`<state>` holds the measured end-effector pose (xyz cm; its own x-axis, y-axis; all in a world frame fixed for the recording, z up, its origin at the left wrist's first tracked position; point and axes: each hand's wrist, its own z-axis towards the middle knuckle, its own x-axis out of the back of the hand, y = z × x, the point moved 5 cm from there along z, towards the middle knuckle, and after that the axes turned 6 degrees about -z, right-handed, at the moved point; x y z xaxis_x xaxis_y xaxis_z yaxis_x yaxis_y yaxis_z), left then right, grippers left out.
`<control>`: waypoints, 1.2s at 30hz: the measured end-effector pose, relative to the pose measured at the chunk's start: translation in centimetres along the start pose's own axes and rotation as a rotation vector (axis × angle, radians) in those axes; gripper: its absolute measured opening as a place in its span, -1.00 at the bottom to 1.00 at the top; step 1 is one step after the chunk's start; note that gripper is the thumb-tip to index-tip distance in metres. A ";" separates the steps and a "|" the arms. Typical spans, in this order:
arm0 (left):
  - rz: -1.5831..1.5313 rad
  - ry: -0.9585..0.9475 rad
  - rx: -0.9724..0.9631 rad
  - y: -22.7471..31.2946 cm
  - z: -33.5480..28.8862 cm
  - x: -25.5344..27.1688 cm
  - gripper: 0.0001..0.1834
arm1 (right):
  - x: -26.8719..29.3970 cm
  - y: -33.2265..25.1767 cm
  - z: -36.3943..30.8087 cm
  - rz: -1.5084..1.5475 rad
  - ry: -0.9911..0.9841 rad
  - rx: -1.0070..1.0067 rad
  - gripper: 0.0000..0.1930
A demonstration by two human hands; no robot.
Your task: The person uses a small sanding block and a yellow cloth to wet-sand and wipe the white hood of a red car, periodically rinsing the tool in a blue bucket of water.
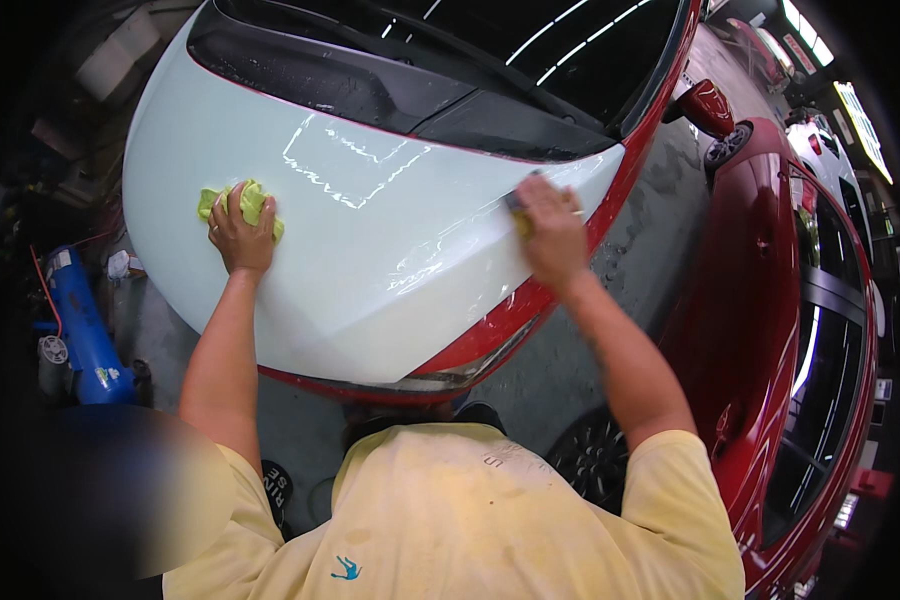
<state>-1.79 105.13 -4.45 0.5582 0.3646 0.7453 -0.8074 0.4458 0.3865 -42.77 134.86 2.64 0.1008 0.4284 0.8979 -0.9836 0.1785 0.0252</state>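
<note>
A pale bluish-white car hood (370,250) with red edges spreads before me, wet with shiny streaks. My left hand (240,240) presses a crumpled yellow-green cloth (245,200) against the left part of the hood, its fingers curled over the cloth. Farther right, near the hood's red edge, my right hand (553,232) is blurred by motion. Under its fingers is a small dark and yellow block (518,214), held to the surface; its exact kind cannot be made out.
Black cowl trim (340,85) and the windshield (560,50) lie beyond the hood. A red side mirror (708,108) juts out at the right. Another red car (740,330) stands close on that side. A blue tank (88,325) with a red hose sits at left.
</note>
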 end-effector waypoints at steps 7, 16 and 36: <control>-0.024 -0.012 0.003 0.7 0.0 0.8 -0.32 | -4.7 -30.6 -6.8 0.323 -0.162 0.308 -0.47; -0.079 -0.008 -0.012 2.2 -0.2 1.6 -0.33 | 0.2 -4.3 -0.1 -0.162 -0.021 -0.112 -0.61; -0.073 -0.057 0.055 1.6 0.1 1.5 -0.34 | -5.9 -20.6 -2.4 0.178 0.009 -0.078 -0.46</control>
<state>-2.23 106.29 -2.61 0.6053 0.2849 0.7432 -0.7750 0.4237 0.4688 -22.75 130.78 -4.23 -0.0716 0.4669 0.8814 -0.9716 0.1671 -0.1675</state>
